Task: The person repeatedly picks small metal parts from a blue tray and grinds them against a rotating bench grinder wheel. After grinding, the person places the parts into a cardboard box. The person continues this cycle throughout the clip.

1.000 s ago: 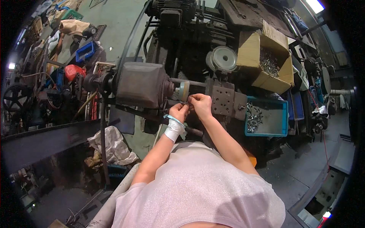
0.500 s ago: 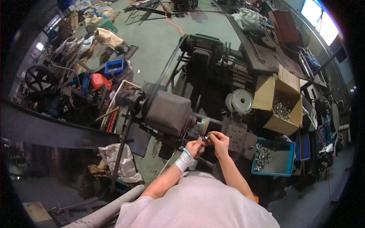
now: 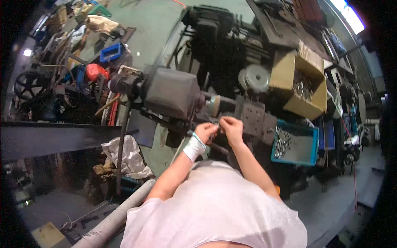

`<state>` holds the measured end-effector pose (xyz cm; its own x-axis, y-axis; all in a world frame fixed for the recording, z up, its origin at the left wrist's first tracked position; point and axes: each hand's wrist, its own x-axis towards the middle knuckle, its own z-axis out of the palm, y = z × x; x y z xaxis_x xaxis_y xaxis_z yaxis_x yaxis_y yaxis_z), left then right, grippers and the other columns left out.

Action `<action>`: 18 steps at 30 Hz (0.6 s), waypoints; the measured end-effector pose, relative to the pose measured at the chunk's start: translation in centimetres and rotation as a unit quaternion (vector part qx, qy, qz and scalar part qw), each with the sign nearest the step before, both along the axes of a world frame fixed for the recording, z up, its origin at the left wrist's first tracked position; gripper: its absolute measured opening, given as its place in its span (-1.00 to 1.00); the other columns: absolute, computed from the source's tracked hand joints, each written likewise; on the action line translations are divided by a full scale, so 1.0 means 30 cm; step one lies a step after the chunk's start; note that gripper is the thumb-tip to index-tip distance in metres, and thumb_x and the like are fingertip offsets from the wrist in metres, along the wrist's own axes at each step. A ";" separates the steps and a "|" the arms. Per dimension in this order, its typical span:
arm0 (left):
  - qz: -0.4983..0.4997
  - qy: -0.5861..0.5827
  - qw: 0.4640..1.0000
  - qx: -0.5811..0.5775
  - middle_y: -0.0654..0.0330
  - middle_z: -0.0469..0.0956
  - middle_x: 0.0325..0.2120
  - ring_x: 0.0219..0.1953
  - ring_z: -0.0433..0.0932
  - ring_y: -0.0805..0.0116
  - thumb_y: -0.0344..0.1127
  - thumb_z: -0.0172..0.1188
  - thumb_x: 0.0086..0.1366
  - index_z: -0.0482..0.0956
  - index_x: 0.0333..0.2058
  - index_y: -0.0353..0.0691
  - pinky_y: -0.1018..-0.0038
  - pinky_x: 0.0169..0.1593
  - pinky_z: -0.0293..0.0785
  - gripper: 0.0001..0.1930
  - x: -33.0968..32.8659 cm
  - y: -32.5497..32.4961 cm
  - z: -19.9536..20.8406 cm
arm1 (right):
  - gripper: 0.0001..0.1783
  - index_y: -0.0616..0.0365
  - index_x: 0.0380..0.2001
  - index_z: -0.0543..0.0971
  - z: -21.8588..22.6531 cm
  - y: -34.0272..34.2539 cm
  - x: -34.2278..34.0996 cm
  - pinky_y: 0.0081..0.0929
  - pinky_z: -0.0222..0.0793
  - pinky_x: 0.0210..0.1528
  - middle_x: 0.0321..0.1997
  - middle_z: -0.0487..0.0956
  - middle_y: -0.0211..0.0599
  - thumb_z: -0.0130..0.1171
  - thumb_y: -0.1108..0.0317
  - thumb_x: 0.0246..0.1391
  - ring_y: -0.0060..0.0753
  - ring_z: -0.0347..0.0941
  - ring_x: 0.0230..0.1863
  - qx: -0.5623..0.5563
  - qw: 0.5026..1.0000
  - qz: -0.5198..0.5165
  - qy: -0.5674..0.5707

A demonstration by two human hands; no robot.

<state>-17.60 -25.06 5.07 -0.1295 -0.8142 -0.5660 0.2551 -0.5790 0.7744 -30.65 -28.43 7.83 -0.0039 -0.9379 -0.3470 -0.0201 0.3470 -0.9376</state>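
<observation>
My left hand (image 3: 204, 133), with a white wrap and a green band at the wrist, is closed in a pinch. Close on its right, the fingers of my right hand (image 3: 233, 128) are pinched too. Between the fingertips is a small metal part (image 3: 217, 123), mostly hidden by the fingers, so its exact kind does not show. Both hands are just in front of a dark machine (image 3: 171, 93) with a boxy housing. A small pale yellowish wheel (image 3: 214, 105) sits on its spindle, slightly beyond my fingers. To the right of the wheel stands a drilled metal block (image 3: 253, 115).
A teal tray (image 3: 298, 163) at the right holds several small metal parts. Behind it, an open cardboard box (image 3: 285, 76) contains more. A round metal pulley (image 3: 257, 78) lies beyond the block. Crumpled white sacking (image 3: 127, 155) and a long pipe (image 3: 118, 215) are at the left.
The view has tilted, so the machine, boxes and hands all appear higher. My two hands remain together in front of the wheel, fingers still pinched.
</observation>
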 end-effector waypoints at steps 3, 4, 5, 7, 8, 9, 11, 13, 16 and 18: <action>0.012 0.000 0.999 -0.033 0.40 0.39 -0.68 -0.68 0.31 0.64 -0.17 0.13 0.10 0.50 -0.50 -0.15 0.69 -0.67 0.17 -0.81 0.007 -0.024 -0.007 | -0.82 0.33 -0.42 0.55 -0.033 -0.021 0.014 -0.73 0.22 -0.60 -0.60 0.49 -0.43 0.13 0.43 -0.11 -0.69 0.32 -0.64 0.012 1.000 0.001 -0.013; 0.037 0.004 0.998 -0.044 0.40 0.39 -0.68 -0.69 0.30 0.64 -0.18 0.14 0.09 0.50 -0.50 -0.16 0.69 -0.66 0.16 -0.82 0.000 -0.025 -0.024 | -0.82 0.32 -0.41 0.55 -0.054 -0.027 0.013 -0.74 0.22 -0.60 -0.59 0.49 -0.43 0.13 0.43 -0.11 -0.69 0.32 -0.63 0.019 1.000 -0.001 -0.017; 0.040 0.008 0.999 -0.031 0.39 0.41 -0.64 -0.62 0.31 0.64 -0.23 0.15 0.09 0.50 -0.49 -0.22 0.68 -0.56 0.20 -0.82 -0.001 -0.024 -0.040 | -0.83 0.31 -0.43 0.55 -0.070 -0.027 0.010 -0.75 0.23 -0.60 -0.58 0.50 -0.42 0.14 0.43 -0.11 -0.69 0.34 -0.62 0.018 1.000 -0.014 -0.021; 0.052 -0.008 0.998 -0.031 0.38 0.43 -0.59 -0.55 0.32 0.64 -0.28 0.16 0.08 0.50 -0.48 -0.28 0.67 -0.47 0.23 -0.83 -0.002 -0.034 -0.027 | -0.84 0.32 -0.45 0.55 -0.064 -0.039 0.020 -0.75 0.23 -0.60 -0.58 0.50 -0.40 0.15 0.43 -0.12 -0.68 0.35 -0.62 0.036 0.999 -0.033 -0.014; 0.057 -0.026 0.997 -0.044 0.37 0.43 -0.60 -0.56 0.32 0.64 -0.28 0.16 0.08 0.49 -0.48 -0.29 0.67 -0.48 0.22 -0.83 -0.009 -0.038 -0.020 | -0.84 0.32 -0.46 0.55 -0.063 -0.045 0.022 -0.74 0.24 -0.60 -0.58 0.51 -0.39 0.15 0.44 -0.13 -0.68 0.35 -0.62 0.045 0.998 -0.041 -0.010; 0.063 -0.044 0.995 -0.056 0.37 0.43 -0.60 -0.56 0.31 0.64 -0.28 0.17 0.07 0.49 -0.49 -0.29 0.67 -0.48 0.22 -0.83 -0.012 -0.041 -0.011 | -0.85 0.32 -0.46 0.55 -0.065 -0.051 0.024 -0.73 0.24 -0.60 -0.58 0.51 -0.39 0.16 0.44 -0.14 -0.67 0.36 -0.61 0.039 0.998 -0.043 -0.010; 0.077 -0.042 0.995 -0.051 0.38 0.42 -0.61 -0.57 0.30 0.64 -0.28 0.18 0.06 0.48 -0.51 -0.28 0.67 -0.50 0.20 -0.83 -0.010 -0.047 -0.041 | -0.86 0.33 -0.48 0.55 -0.071 -0.063 0.029 -0.72 0.26 -0.59 -0.59 0.51 -0.37 0.17 0.46 -0.15 -0.66 0.37 -0.60 0.027 0.999 -0.046 -0.008; 0.094 -0.036 0.994 -0.036 0.37 0.42 -0.62 -0.58 0.30 0.63 -0.27 0.18 0.06 0.48 -0.53 -0.27 0.67 -0.51 0.19 -0.83 -0.017 -0.059 -0.032 | -0.86 0.34 -0.48 0.55 -0.109 -0.081 0.034 -0.71 0.26 -0.57 -0.59 0.51 -0.37 0.17 0.48 -0.16 -0.65 0.37 -0.60 0.001 0.999 -0.053 0.005; 0.125 -0.019 0.992 0.008 0.36 0.43 -0.62 -0.58 0.32 0.60 -0.27 0.17 0.06 0.47 -0.55 -0.25 0.66 -0.51 0.20 -0.83 -0.023 -0.066 -0.009 | -0.87 0.36 -0.48 0.55 -0.123 -0.090 0.041 -0.70 0.27 -0.56 -0.58 0.51 -0.36 0.17 0.50 -0.18 -0.64 0.36 -0.59 -0.011 0.998 -0.055 0.030; 0.138 -0.003 0.989 0.044 0.35 0.44 -0.62 -0.58 0.34 0.58 -0.28 0.17 0.06 0.47 -0.55 -0.24 0.64 -0.51 0.21 -0.84 -0.026 -0.063 -0.003 | -0.87 0.37 -0.49 0.55 -0.118 -0.094 0.047 -0.70 0.27 -0.55 -0.57 0.51 -0.35 0.17 0.51 -0.18 -0.64 0.36 -0.59 -0.009 0.998 -0.056 0.035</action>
<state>-18.40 -26.93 4.99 0.0938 -0.7656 -0.6364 0.4090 -0.5532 0.7257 -29.23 -31.24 4.27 -0.1319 -0.9363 -0.3254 -0.0477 0.3338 -0.9414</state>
